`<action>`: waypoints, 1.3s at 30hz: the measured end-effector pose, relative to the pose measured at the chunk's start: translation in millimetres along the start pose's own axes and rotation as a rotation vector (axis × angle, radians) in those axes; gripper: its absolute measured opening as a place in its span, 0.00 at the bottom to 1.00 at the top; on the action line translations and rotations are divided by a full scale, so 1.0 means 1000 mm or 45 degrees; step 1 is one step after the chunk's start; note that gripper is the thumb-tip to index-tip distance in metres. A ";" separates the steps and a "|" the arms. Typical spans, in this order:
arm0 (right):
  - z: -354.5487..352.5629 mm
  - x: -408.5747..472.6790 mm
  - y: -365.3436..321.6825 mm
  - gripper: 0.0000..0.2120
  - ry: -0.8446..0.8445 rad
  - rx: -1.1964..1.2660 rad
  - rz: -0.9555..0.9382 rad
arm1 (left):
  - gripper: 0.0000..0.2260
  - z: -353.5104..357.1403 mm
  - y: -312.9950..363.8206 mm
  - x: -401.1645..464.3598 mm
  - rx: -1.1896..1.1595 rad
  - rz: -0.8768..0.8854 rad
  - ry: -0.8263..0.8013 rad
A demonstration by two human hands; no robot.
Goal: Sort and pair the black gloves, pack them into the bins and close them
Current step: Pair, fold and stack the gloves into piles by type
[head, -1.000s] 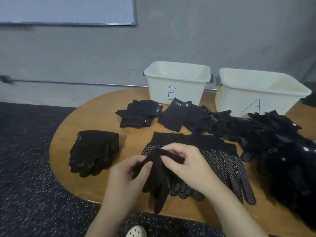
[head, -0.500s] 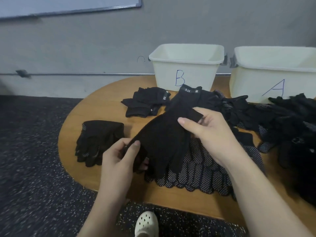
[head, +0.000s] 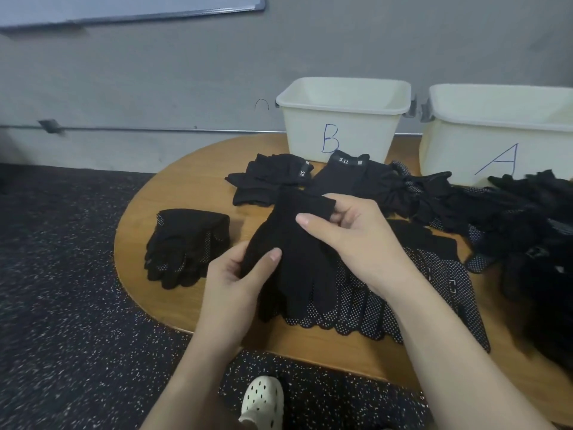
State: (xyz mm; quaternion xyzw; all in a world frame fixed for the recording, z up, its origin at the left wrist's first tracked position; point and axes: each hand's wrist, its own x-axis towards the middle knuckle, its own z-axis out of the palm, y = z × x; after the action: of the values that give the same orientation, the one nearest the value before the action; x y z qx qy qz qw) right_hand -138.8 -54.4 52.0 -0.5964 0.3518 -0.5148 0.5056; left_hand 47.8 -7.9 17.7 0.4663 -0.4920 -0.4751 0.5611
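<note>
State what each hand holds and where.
Both hold one plain black glove: right hand pinches its cuff, left hand holds its lower left edge.

Even, dim indoor light; soft shadows under gloves (head: 189,243). Black fabric loses detail. Wide-angle bending at edges; slight softness.

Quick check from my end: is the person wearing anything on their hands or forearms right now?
No. The left hand and right hand are bare, with no gloves, rings or watch visible. Both forearms are uncovered as far as the frame shows, no sleeves in view. Fingernails look short and unpainted.
</note>
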 end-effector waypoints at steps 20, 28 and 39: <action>-0.003 0.030 0.018 0.07 0.097 -0.190 0.198 | 0.06 -0.018 -0.009 0.007 0.252 -0.052 0.226; 0.005 0.039 0.012 0.07 0.185 0.048 0.281 | 0.08 -0.015 -0.006 0.005 0.818 0.353 0.528; 0.012 0.036 0.002 0.02 0.003 0.097 0.177 | 0.25 0.020 -0.007 0.007 0.528 0.405 0.039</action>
State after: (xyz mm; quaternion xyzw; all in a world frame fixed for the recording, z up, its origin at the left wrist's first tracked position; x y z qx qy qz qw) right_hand -118.8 -85.7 60.3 -0.5504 0.3730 -0.4921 0.5619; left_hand 28.2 -17.2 13.1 0.4954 -0.6374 -0.2628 0.5284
